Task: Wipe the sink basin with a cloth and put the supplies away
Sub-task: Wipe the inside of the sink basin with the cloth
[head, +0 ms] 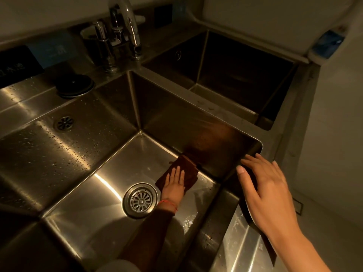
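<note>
A deep steel sink basin (94, 203) fills the middle of the view, with a round strainer drain (140, 200) in its floor. A dark brown cloth (189, 166) lies flat on the basin floor by the far right corner. My left hand (174, 183) presses down on the cloth with fingers stretched forward; a red string is around the wrist. My right hand (267, 191) rests palm down on the basin's right rim, fingers spread, holding nothing.
A chrome faucet (127, 26) and a pump dispenser (104, 46) stand behind the basin. A black round lid (74, 85) lies on the wet left ledge. A second basin (235, 75) sits at the back right, with a blue item (328, 44) on the wall ledge above it.
</note>
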A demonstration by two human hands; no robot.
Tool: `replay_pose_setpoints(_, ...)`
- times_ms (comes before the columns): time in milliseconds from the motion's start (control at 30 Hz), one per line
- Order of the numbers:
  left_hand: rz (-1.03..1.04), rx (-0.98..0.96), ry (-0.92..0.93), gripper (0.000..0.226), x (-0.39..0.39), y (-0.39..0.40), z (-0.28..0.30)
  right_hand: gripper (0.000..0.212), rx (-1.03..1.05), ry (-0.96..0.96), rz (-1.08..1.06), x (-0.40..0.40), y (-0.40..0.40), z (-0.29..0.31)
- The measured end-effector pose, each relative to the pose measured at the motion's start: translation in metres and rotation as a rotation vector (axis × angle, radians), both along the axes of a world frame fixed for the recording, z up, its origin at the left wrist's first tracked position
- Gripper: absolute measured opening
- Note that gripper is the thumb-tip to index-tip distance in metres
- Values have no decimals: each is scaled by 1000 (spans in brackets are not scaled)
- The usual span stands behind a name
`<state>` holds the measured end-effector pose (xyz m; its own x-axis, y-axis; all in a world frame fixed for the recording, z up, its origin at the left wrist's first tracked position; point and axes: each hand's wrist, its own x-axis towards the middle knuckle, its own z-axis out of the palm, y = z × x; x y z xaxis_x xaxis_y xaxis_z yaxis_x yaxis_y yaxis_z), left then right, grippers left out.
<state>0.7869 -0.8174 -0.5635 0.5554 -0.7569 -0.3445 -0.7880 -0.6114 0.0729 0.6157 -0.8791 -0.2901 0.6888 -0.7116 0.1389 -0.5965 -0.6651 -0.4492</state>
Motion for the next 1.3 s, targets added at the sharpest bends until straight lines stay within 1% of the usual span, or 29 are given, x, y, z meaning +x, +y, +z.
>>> replay_pose_setpoints(233,55,4,7,60,14,2,3,58,2,-5,1,-1,0,0)
replay_pose_setpoints(300,93,4,6,61,26,6,4,58,-3,-5,0,-1,0,0)
replay_pose_setpoints(400,129,27,-18,62,49,15,5,52,-20,-5,-7,-1,-1,-2)
replay_pose_setpoints(567,201,56,-36,61,89,37,4,54,-23,-6,-14,0,-1,-3)
replay_pose_setpoints(667,215,61,-13,61,102,45,5,53,-26,-8,-17,0,-1,-3)
replay_pose_setpoints(900,212,21,2,60,91,38,5,55,-26,16,-9,2,0,-2)
replay_pose_setpoints(1100,94,2,-1,63,55,21,1,55,-20,16,-5,1,1,-1)
replay_pose_setpoints(1300,16,-45,41,63,14,2,0,57,-12,20,0,1,0,-1)
